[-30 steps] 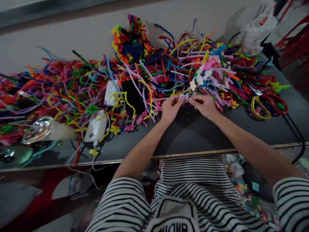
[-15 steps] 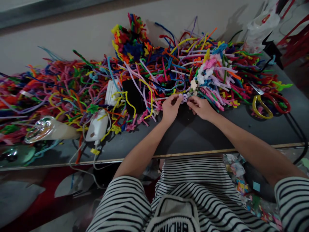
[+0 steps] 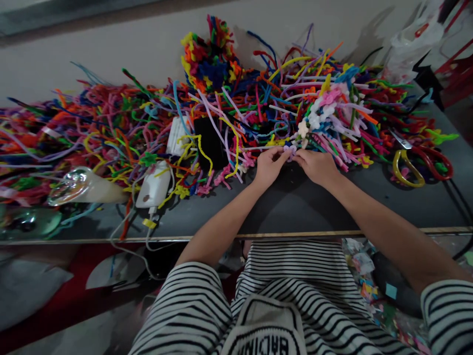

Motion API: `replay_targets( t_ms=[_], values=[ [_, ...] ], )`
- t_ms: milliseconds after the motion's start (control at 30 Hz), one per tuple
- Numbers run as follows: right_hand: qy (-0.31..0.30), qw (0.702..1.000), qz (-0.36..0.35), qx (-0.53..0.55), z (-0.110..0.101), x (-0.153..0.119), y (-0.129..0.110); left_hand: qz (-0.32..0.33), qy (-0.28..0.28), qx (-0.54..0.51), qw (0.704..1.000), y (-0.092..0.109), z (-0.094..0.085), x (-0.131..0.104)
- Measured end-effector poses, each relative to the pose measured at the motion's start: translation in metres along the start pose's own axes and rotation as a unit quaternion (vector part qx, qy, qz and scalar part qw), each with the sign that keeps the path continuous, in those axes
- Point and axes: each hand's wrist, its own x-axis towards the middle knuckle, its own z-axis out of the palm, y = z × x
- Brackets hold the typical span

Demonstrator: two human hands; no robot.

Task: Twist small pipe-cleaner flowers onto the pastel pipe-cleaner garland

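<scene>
A small looped piece of light purple pipe cleaner [image 3: 290, 152] is pinched between my two hands, above the dark table near the pile. My left hand [image 3: 271, 166] grips its left side with thumb and forefinger. On the right side, my right hand [image 3: 317, 166] has its fingertips closed on the same piece. Just beyond the hands lies a bunch of white, pink and blue pipe-cleaner flowers [image 3: 320, 116]. The fingers partly hide the purple loops.
Tangled pipe cleaners [image 3: 111, 118] cover the back of the table [image 3: 295, 212]. Scissors [image 3: 406, 167] with yellow and red handles lie at right. A white power bank [image 3: 152, 190] with a cable, a black phone-like slab [image 3: 210, 145] and a clear bag [image 3: 70, 187] are at left.
My right hand has closed in on the purple piece, and its fingertips now meet those of my left hand. The whole view has shifted slightly.
</scene>
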Motion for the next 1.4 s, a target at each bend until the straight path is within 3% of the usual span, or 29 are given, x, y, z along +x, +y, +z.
replay_targets(
  t_ms=[400,767,900,1000,1067,1200,1300,1400],
  values=[
    [0.048,0.998,-0.031,0.027,0.006,-0.001,0.004,0.01,0.016,0.029,0.999,0.009,0.0,-0.002],
    [0.016,0.992,-0.015,0.127,-0.004,-0.002,0.0,0.009,0.013,0.027,1.0,0.006,0.001,-0.002],
    [0.001,0.958,0.019,0.286,-0.002,0.001,0.003,-0.023,0.0,-0.029,0.999,0.0,-0.002,0.003],
    [-0.011,0.927,0.034,0.374,0.003,0.004,0.01,-0.06,-0.052,-0.072,0.994,-0.006,-0.005,0.008],
    [-0.012,0.944,-0.008,0.328,0.005,0.006,0.014,-0.061,-0.099,-0.075,0.99,-0.008,-0.008,0.009],
    [-0.054,0.987,-0.072,0.13,0.003,0.006,0.019,-0.022,-0.157,0.008,0.987,-0.007,-0.012,0.009],
    [-0.097,0.99,-0.098,0.04,-0.004,0.006,0.019,-0.006,-0.155,0.061,0.986,-0.006,-0.013,0.01],
    [-0.097,0.988,-0.116,-0.006,-0.01,0.005,0.016,-0.005,-0.156,0.072,0.985,-0.006,-0.015,0.011]
  ],
)
